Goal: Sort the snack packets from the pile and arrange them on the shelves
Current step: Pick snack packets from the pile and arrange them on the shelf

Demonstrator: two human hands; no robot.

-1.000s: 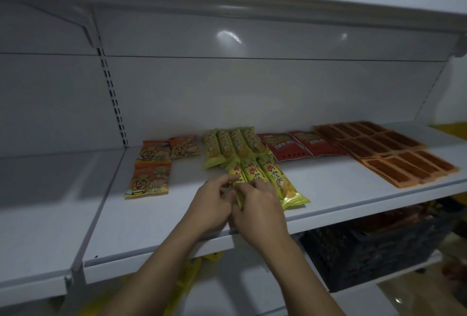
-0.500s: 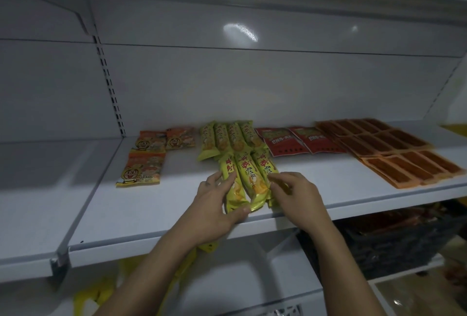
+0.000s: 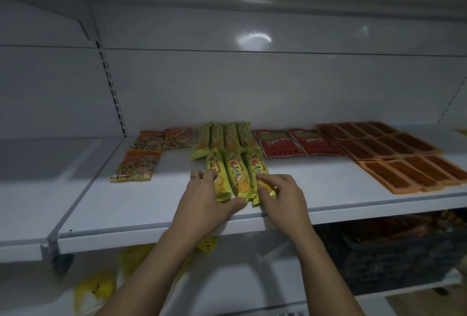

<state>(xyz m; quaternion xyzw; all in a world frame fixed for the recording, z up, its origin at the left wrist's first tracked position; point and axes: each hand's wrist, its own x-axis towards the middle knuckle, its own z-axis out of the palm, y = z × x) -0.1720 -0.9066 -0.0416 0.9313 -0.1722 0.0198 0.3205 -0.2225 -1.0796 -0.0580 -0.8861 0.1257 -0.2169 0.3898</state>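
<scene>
Three long yellow snack packets (image 3: pixel 236 176) lie side by side in the front row of the white shelf (image 3: pixel 156 217), close to its front edge. My left hand (image 3: pixel 204 202) cups their near left end, fingers curled against the left packet and thumb stretched across the near ends. My right hand (image 3: pixel 283 196) pinches the right packet (image 3: pixel 257 166) between index finger and thumb. Behind them lies a back row of several more yellow packets (image 3: pixel 223 138).
Orange cartoon-face packets (image 3: pixel 136 166) lie to the left, red packets (image 3: pixel 293 142) and flat orange strip packs (image 3: pixel 404 156) to the right. A dark crate (image 3: pixel 394 255) holds packets below right. Yellow bags (image 3: pixel 93 290) sit below left. Another shelf runs overhead.
The three yellow packets went from splayed and bunched under my hands to a straight, close row. My hands moved apart to the row's left and right sides.
</scene>
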